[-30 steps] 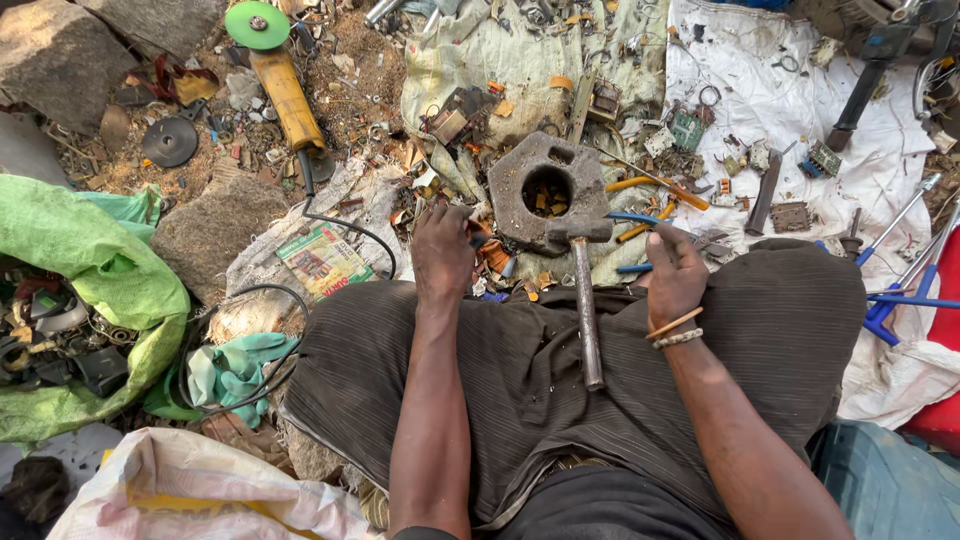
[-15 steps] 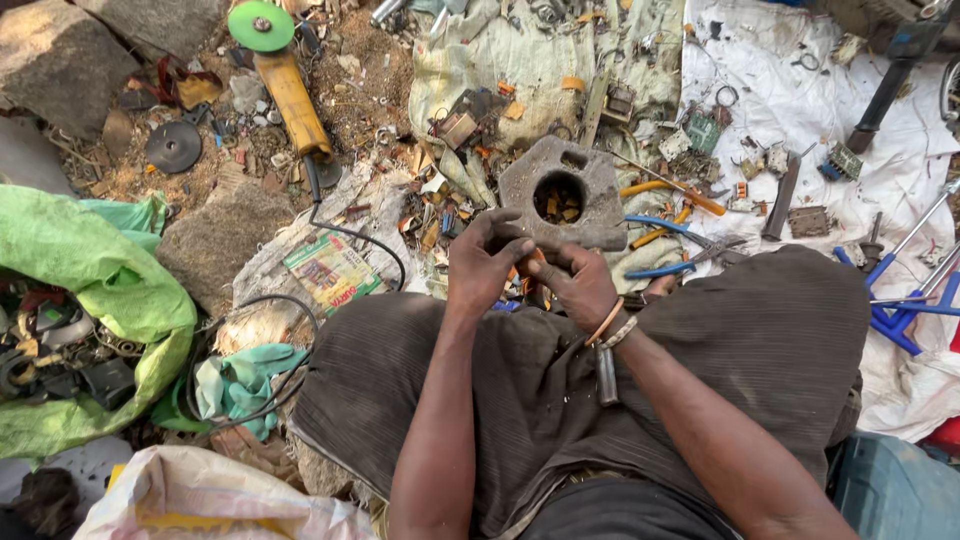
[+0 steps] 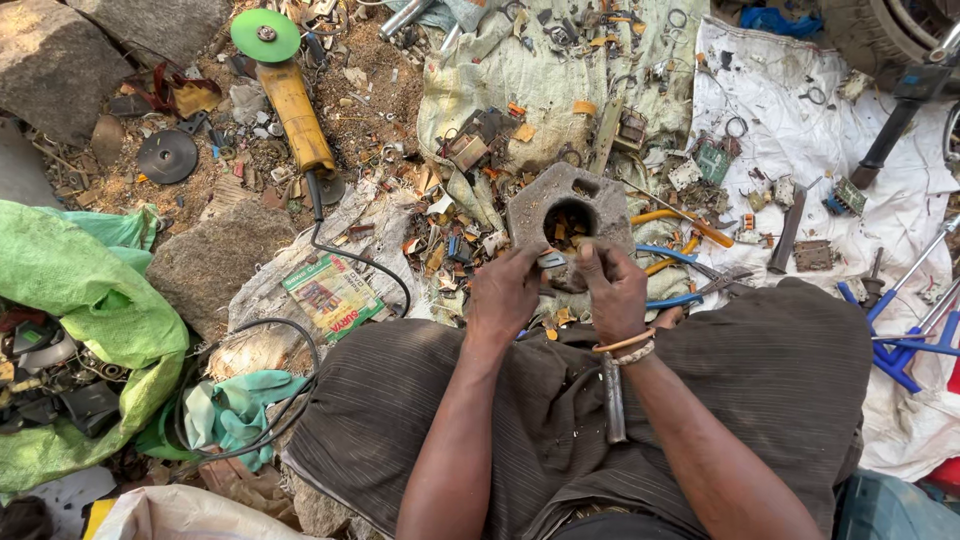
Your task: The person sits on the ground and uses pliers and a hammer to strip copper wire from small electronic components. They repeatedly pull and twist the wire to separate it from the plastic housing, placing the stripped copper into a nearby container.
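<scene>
My left hand (image 3: 505,295) and my right hand (image 3: 612,290) meet in front of my knees, both pinching a small grey metal piece (image 3: 552,260) between the fingertips. Just beyond them sits a heavy hexagonal metal block (image 3: 530,208) with a round hole holding small scraps. A hammer handle (image 3: 613,400) lies across my lap under the right wrist, which wears bangles. Orange and blue handled pliers (image 3: 680,270) lie to the right of the block.
A yellow angle grinder (image 3: 290,110) with a green disc lies far left, its black cable looping toward my knee. Stones (image 3: 215,265), a green sack (image 3: 80,300), white cloth (image 3: 800,150) with scrap parts, and blue metal tools (image 3: 900,340) surround me.
My hands left the ground on either side of the hammer, came together and rose toward the hexagonal block, now holding a small metal piece. The hammer handle stays on my lap.
</scene>
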